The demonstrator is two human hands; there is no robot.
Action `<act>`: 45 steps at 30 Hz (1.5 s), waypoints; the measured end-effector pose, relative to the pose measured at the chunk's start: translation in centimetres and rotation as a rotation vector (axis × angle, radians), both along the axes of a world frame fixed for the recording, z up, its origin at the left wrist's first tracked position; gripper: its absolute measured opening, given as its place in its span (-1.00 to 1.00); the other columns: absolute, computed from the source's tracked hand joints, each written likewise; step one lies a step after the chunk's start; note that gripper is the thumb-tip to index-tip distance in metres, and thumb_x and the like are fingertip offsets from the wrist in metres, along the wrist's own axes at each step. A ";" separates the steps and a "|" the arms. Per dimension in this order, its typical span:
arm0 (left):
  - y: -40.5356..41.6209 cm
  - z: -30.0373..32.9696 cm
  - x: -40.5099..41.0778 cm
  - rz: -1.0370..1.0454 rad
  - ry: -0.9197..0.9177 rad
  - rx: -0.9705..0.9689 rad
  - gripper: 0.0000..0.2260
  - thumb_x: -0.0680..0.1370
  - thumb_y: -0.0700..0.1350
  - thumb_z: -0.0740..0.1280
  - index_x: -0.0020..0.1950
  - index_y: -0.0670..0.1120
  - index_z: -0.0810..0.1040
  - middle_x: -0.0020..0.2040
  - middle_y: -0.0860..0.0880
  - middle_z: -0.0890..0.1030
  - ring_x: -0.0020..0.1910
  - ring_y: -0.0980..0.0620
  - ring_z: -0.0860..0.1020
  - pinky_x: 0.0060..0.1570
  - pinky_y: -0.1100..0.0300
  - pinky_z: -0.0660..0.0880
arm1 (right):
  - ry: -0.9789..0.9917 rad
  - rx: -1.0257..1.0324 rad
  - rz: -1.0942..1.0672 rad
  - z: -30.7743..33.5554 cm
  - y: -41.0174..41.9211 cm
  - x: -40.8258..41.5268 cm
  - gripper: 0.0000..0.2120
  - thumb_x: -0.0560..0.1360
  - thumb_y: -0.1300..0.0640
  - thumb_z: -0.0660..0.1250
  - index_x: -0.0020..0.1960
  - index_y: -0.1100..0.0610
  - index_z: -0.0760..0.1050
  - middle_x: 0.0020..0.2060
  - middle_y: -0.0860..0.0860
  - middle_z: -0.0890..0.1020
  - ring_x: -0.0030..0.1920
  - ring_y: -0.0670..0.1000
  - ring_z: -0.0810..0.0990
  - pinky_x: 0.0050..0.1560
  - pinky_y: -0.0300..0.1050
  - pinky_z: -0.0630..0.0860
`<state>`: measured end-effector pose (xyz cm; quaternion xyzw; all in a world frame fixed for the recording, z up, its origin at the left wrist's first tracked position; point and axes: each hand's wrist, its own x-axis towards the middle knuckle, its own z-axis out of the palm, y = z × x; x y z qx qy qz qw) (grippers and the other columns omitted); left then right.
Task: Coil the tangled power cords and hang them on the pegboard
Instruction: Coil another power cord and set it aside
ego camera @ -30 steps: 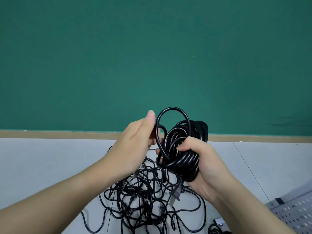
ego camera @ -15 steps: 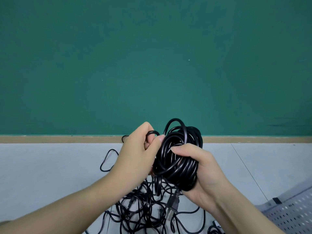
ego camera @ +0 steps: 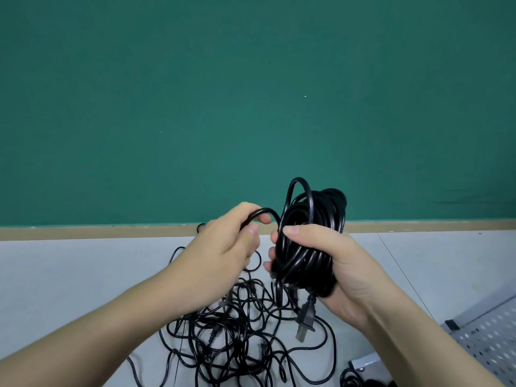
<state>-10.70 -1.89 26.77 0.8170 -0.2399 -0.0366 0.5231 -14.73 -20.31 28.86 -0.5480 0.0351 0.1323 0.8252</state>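
Both forearms reach forward and are held up in front of the person. The left hand (ego camera: 223, 247) pinches a strand between thumb and curled fingers. The right hand (ego camera: 332, 263) grips a bundle, thumb on top.

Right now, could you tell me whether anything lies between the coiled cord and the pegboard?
Nothing visible does: the coil is in the right hand, and the pegboard lies at lower right across bare floor.
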 end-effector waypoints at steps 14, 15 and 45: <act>2.6 1.9 1.6 -0.010 0.163 -0.159 -0.65 0.66 0.07 0.16 -0.31 0.03 0.44 -0.43 0.08 0.21 -0.44 0.05 0.13 -0.44 0.23 0.12 | -0.057 -0.219 -0.112 -0.4 -1.7 1.2 -0.35 0.16 -0.04 0.66 0.08 0.27 0.51 -0.18 0.16 0.61 -0.18 0.12 0.67 0.14 0.31 0.64; 2.0 2.0 0.8 -0.050 0.102 -0.122 -0.66 0.64 0.09 0.14 -0.29 0.02 0.43 -0.43 0.11 0.24 -0.44 0.07 0.17 -0.43 0.22 0.14 | -0.042 -0.181 -0.097 -0.6 -1.2 1.2 -0.35 0.16 -0.08 0.68 0.07 0.24 0.53 -0.16 0.16 0.60 -0.16 0.12 0.66 0.17 0.33 0.62; 2.1 1.1 0.0 -0.121 0.058 0.370 -0.49 0.56 0.38 0.04 -0.27 0.01 0.48 -0.41 0.04 0.34 -0.44 0.19 0.33 -0.29 0.17 0.33 | -0.158 0.399 -0.405 1.6 -4.6 3.5 -0.87 0.50 0.30 0.14 -0.04 0.24 0.46 -0.13 0.15 0.57 -0.15 0.14 0.61 0.05 0.11 0.64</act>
